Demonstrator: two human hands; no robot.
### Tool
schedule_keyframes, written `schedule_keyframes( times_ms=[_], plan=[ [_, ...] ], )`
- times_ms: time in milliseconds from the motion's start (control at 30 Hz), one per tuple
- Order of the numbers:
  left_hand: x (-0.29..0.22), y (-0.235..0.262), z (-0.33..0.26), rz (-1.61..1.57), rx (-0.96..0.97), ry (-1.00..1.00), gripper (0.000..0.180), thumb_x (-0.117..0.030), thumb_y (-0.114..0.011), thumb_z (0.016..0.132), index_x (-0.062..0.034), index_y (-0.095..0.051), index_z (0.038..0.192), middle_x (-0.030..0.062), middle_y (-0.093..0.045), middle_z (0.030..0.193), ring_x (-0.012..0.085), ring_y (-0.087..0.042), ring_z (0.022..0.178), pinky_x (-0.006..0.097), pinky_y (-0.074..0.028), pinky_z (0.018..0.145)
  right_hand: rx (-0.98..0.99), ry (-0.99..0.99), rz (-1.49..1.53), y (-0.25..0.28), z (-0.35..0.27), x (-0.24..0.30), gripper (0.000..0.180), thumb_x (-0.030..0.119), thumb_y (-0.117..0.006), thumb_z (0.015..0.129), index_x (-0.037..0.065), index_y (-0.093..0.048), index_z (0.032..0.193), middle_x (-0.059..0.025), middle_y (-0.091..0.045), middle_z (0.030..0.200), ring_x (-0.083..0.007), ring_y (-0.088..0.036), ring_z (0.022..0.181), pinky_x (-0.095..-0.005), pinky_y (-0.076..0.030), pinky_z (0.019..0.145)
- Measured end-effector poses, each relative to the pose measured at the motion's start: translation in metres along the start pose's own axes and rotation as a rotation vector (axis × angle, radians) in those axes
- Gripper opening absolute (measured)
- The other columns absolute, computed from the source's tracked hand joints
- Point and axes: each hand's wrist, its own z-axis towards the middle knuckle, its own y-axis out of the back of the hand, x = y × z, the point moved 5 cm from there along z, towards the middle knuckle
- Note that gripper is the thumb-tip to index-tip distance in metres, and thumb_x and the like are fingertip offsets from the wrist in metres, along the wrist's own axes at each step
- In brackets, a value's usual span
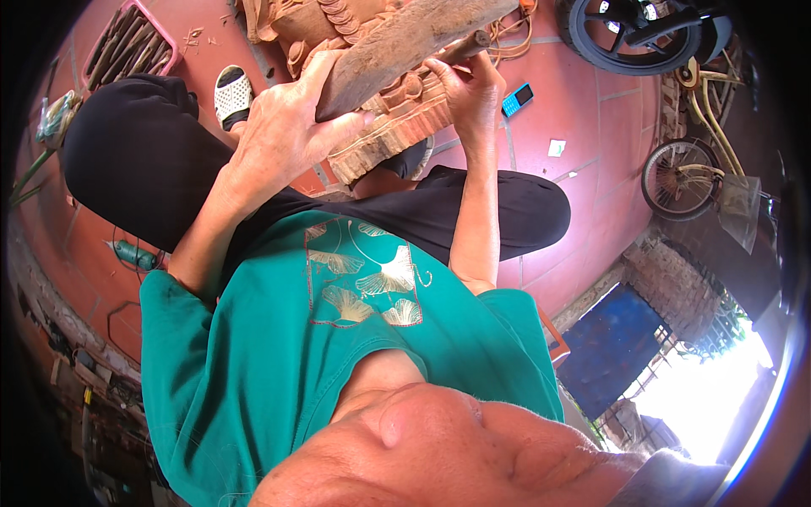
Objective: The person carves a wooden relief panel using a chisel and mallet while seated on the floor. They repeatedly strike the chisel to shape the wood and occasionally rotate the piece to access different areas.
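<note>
A long, dark wooden board slants up to the right across the top of the head view. My left hand is closed around its lower left end, the thumb reaching along the near side. Under the board lies a reddish-brown carved wood piece with a layered, rough near edge. My right hand pinches a short, dark wooden rod close to the board's lower edge; its other end is hidden, so its exact kind does not show.
A pink basket of wooden-handled tools stands at the upper left. More carved wood lies beyond the board. A blue keypad phone is on the tiled floor, right of my right hand. A motorbike wheel and a bicycle stand farther right.
</note>
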Motion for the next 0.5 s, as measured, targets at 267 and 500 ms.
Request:
schedule_keyframes(
  times_ms=[267, 500],
  plan=[
    [-0.013, 0.002, 0.002, -0.080, -0.076, -0.169, 0.063, -0.029, -0.078, 0.089, 0.0005, -0.049, 0.136, 0.0260, -0.070, 0.094, 0.0426, -0.071, 0.086, 0.045, -0.056, 0.074, -0.038, -0.002, 0.013, 0.001, -0.001, 0.001, 0.028, 0.007, -0.084, 0.080, 0.002, -0.066, 0.102, -0.0070, -0.075, 0.088, -0.0180, -0.075, 0.082, -0.0315, -0.058, 0.072],
    [-0.010, -0.007, 0.001, 0.080, 0.085, -0.032, 0.061, -0.028, -0.078, 0.088, 0.0023, -0.050, 0.133, 0.0257, -0.069, 0.088, 0.0419, -0.071, 0.081, 0.045, -0.055, 0.071, 0.017, 0.026, -0.081, 0.000, -0.002, 0.009, 0.022, 0.000, -0.075, 0.085, 0.001, -0.067, 0.106, -0.0095, -0.075, 0.092, -0.0178, -0.074, 0.085, -0.0309, -0.058, 0.075]
  ],
)
